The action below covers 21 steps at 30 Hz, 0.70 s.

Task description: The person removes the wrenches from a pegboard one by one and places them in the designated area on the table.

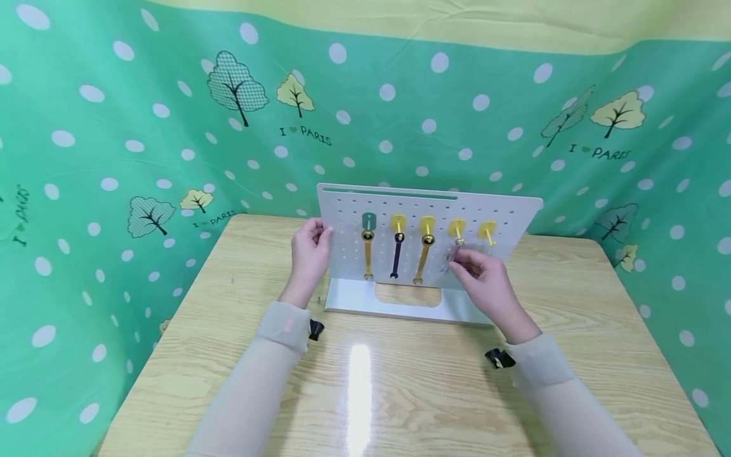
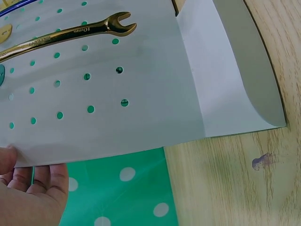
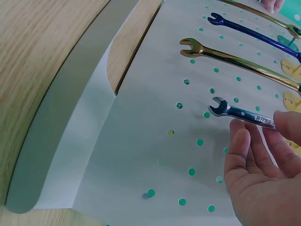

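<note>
A white pegboard (image 1: 348,244) stands upright on the table. At its left edge my left hand (image 1: 310,257) grips the board, with the thumb on the front face and the fingers behind. My right hand (image 1: 485,284) pinches a small silver combination wrench (image 3: 242,114) between thumb and fingers; its open end points down and its ring end is at the fourth hook (image 1: 457,227). Further left hang a gold wrench (image 1: 368,257), a dark blue wrench (image 1: 396,259) and another gold wrench (image 1: 422,260), ring ends up. The rightmost yellow hook (image 1: 487,230) holds nothing.
The board's base (image 1: 354,299) has a cut-out at its front middle and sits on a light wooden table (image 1: 434,393). Behind and at both sides hangs a green dotted curtain (image 1: 400,146), close to the board's back.
</note>
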Motion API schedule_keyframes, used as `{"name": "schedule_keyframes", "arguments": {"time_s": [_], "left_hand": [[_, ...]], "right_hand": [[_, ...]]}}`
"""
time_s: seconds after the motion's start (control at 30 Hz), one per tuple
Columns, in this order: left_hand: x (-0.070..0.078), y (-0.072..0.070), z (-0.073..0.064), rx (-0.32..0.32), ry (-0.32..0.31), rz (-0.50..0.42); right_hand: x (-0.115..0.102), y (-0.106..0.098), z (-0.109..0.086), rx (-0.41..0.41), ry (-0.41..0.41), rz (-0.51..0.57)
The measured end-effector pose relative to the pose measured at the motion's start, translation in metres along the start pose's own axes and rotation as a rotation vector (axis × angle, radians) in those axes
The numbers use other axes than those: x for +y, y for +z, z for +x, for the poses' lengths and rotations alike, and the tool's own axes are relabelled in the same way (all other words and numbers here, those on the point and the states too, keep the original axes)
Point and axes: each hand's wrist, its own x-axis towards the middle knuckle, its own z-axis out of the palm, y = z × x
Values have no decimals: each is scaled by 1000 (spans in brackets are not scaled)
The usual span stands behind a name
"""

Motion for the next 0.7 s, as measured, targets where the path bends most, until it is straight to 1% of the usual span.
{"name": "schedule_keyframes", "arguments": {"time_s": [0.23, 0.5, 0.7], "left_hand": [[0, 1, -1, 5, -7, 4], [-1, 2, -2, 8, -8, 3], [0, 1, -2, 10, 4, 5]], "right_hand": [[4, -1, -2, 11, -4, 2], [5, -1, -3, -8, 26, 24], [5, -1, -4, -22, 20, 31]]}}
